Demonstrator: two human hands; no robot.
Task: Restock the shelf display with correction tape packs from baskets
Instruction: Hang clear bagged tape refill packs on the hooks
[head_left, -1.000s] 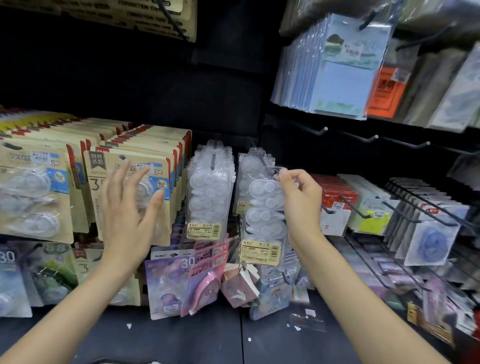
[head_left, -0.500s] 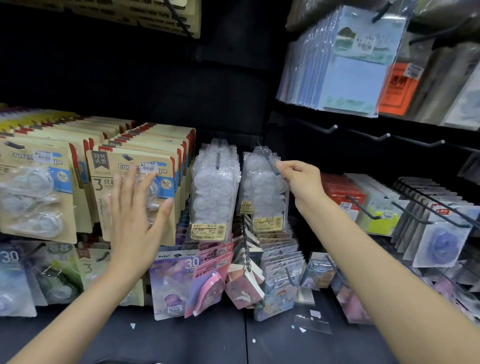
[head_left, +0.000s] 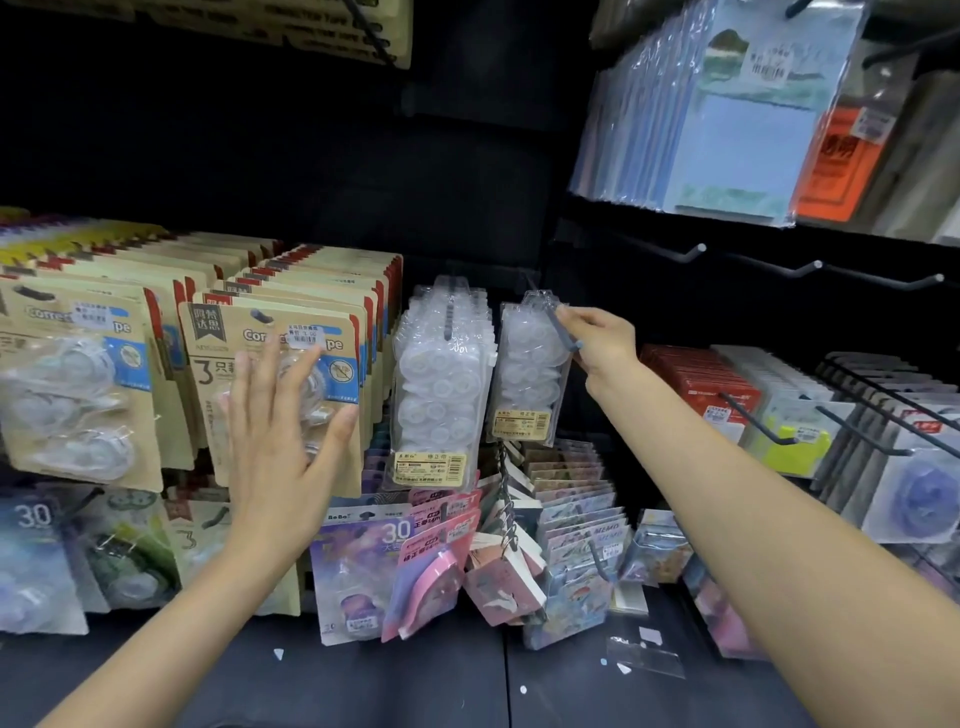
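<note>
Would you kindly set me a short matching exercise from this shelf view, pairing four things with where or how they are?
Things:
1. left hand
2. right hand
3. blue memo pads
4. pink correction tape pack

States:
A. hanging on the upper right hook
B. pinching a clear pack at its hook
C. fingers spread before a kraft-card pack
D. on the bottom row, centre

Pairs: 1-C, 2-B, 3-A, 4-D

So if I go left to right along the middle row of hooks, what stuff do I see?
Brown card packs → left hand → full clear packs → clear pack being hung → right hand → red packs → yellow tag
</note>
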